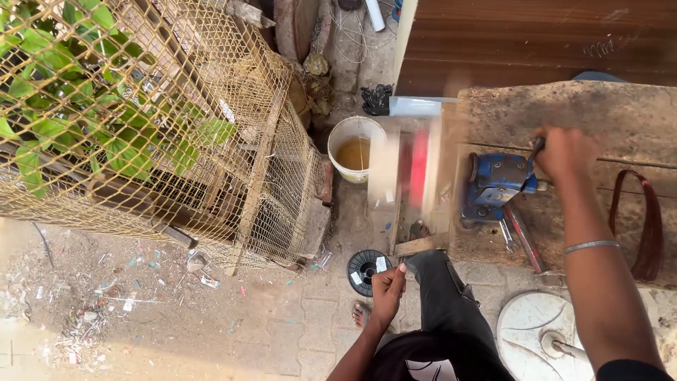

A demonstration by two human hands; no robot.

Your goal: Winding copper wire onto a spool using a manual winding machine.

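My right hand [564, 152] grips the dark crank handle of a blue hand-cranked winding machine [496, 182] fixed on a rough stone slab [599, 120]. To the machine's left, a spinning frame [412, 169] shows as a white and red blur. My left hand [388, 286] is closed in a fist low in front of me, pinching something too thin to make out, just beside a black spool [367, 269] on the ground. A metal bangle circles my right wrist.
A white bucket [357, 148] of yellowish liquid stands by the wall. A wire mesh cage [211, 127] around green plants fills the left. A coil of copper-brown wire [645, 226] lies on the slab. A white round disc [536, 335] sits at lower right. Debris litters the paving.
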